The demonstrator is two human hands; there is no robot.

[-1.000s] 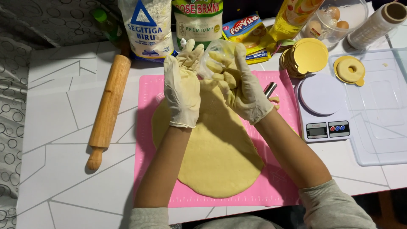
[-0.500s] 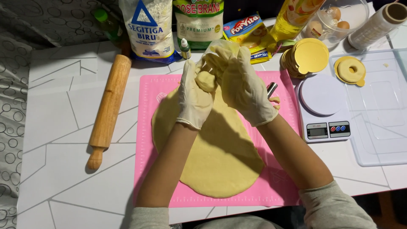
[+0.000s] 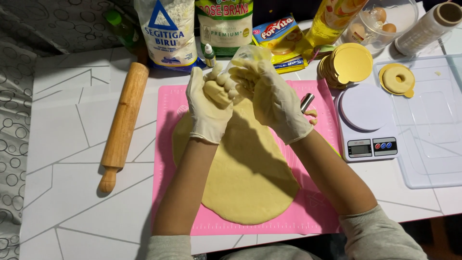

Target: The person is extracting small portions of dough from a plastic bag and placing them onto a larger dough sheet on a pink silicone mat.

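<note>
A long wooden rolling pin (image 3: 122,120) lies well left of the gloved left hand (image 3: 208,108); that hand cups a small pale dough lump (image 3: 215,91), the gloved right hand (image 3: 269,96) closing on it from the right; beneath both spreads the rolled yellow dough sheet (image 3: 240,178).

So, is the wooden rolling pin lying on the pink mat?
No, the rolling pin lies on the white table, left of the pink mat.
</note>
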